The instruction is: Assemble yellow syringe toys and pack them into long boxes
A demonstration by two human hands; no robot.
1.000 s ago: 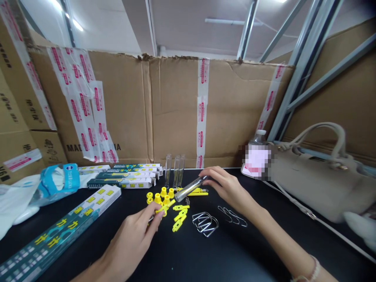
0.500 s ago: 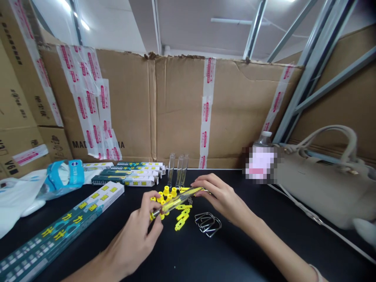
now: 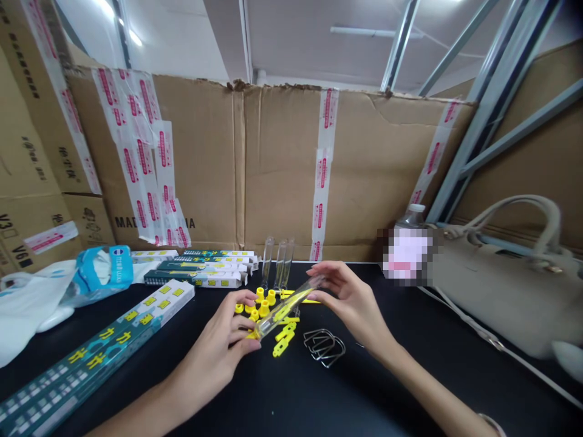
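Two hands, one item held between them.

Head view:
- Clear tube [image 3: 288, 306]: held above the black table [image 3: 319, 400]. Its long axis slants from low and near on the left to high and far on the right. A yellow piece shows inside.
- Left hand [image 3: 223, 352]: fingertips pinched on the tube's lower end.
- Right hand [image 3: 350, 303]: thumb and fingers closed on the upper end.
- Yellow caps [image 3: 262, 300]: on the table just behind the tube.
- Yellow clips [image 3: 282, 343]: under the tube.
- Wire loops [image 3: 324, 347]: just right of the clips, below the right hand.
- Spare tubes [image 3: 277, 264]: standing upright further back.
- Printed boxes [image 3: 200, 270]: to the left.
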